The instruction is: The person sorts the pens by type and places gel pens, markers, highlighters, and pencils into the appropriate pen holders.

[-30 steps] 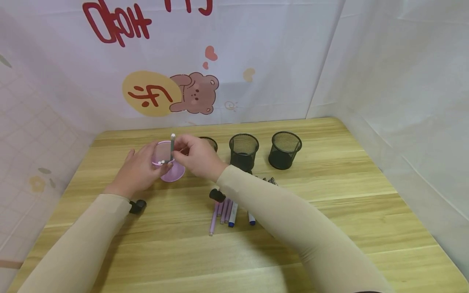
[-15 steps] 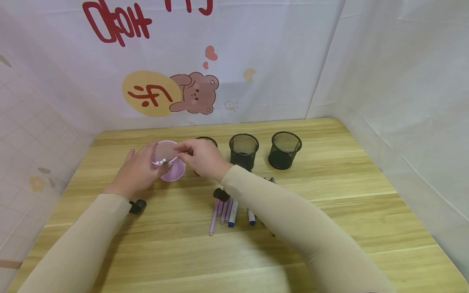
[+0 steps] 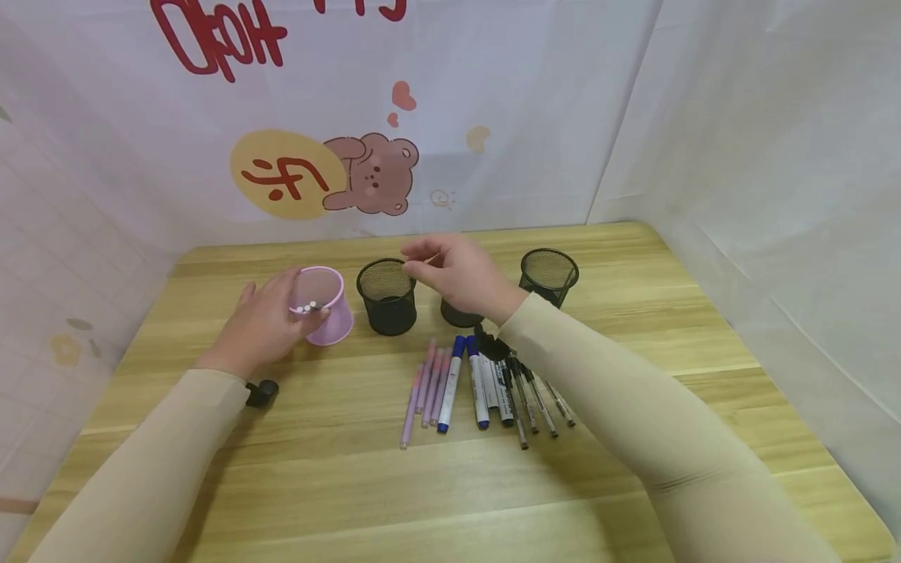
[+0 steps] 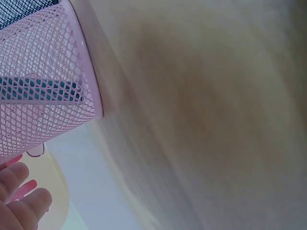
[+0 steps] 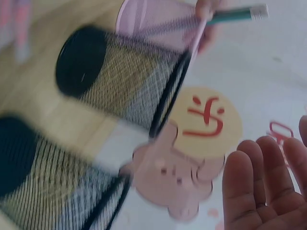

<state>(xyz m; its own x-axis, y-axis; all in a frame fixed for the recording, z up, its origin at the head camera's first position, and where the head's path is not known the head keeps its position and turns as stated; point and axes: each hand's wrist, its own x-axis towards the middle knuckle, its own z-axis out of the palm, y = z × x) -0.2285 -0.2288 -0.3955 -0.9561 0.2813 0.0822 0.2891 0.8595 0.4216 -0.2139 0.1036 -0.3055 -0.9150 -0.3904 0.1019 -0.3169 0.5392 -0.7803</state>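
Four cups (image 3: pixel 390 313), two blue-capped markers (image 3: pixel 451 387)

The white cloth (image 3: pixel 535 102) behind the desk (image 3: pixel 338 477) bears one readable sign: the red Chinese character 乐 (image 3: pixel 285 180), turned on its side upon a yellow disc (image 3: pixel 292 206). Large red lettering (image 3: pixel 218 39) above it and red strokes (image 3: pixel 360 6) cut off by the head view's top edge cannot be made out. Print on the white markers (image 3: pixel 478 383) is too small to read.
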